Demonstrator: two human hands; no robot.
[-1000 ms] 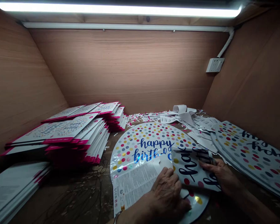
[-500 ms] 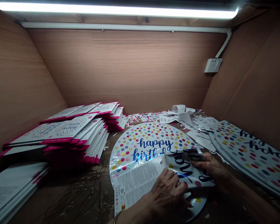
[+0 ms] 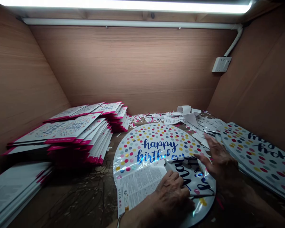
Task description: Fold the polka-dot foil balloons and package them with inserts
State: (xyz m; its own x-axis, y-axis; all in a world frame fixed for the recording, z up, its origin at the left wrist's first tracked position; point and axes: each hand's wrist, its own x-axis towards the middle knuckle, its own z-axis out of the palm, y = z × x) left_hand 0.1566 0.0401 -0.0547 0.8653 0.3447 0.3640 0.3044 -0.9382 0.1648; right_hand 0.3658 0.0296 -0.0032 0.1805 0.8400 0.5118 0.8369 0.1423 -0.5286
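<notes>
A round foil balloon (image 3: pixel 133 145) printed with coloured dots and "happy birthday" lies flat in front of me. On top of it rests a printed paper sleeve (image 3: pixel 142 182) covered in small text. A folded foil balloon (image 3: pixel 192 177) with dark blue lettering lies beside the sleeve, partly over its right end. My left hand (image 3: pixel 173 194), fingers curled in, grips the near edge of the folded balloon; its fingertips are hidden. My right hand (image 3: pixel 219 161) is open just beyond the folded balloon's right edge, thumb and fingers apart, slightly blurred.
Pink-and-white printed packs (image 3: pixel 85 133) are stacked at the left, with more white packs (image 3: pixel 19 186) nearer me. Flat dotted balloons (image 3: pixel 263 158) are piled at the right. Paper strips and scraps (image 3: pixel 192 118) litter the back. Wooden walls (image 3: pixel 133 69) enclose the space; a socket (image 3: pixel 221 64) is mounted right.
My right hand has let go of the folded balloon's right side and moved up and outward, fingers spreading. The folded balloon lies flatter. My left hand stays nearly in place.
</notes>
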